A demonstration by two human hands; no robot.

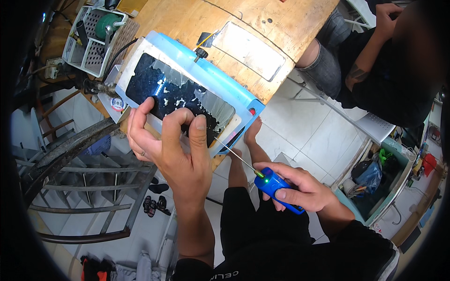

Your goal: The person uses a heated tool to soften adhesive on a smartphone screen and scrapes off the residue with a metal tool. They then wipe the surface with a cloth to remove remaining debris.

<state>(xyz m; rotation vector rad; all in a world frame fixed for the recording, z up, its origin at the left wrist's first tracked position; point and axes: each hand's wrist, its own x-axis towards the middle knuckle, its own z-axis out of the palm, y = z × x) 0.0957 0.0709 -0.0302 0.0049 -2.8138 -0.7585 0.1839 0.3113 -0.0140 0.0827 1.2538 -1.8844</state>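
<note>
In my right hand (304,189) is a blue handheld electric tool (280,189) with a lit green light and a long thin metal shaft (238,157). The shaft's tip reaches the lower right part of a phone-sized glass panel (164,96). Dark patches, a greyish stripped area and small white crumbs cover its face. The panel lies on a pale plate atop a light-blue machine (211,77) with a black knob (201,54). My left hand (176,140) is over the panel's near side, fingers bent and apart. One fingertip rests on the dark surface.
A wooden table (187,21) carries the machine and a white rectangular sheet (248,50). White baskets (93,40) with tools stand at the left. Another person (375,70) sits at the right. A metal stair rail (70,150) runs along the left; a bin of items (375,175) is at the right.
</note>
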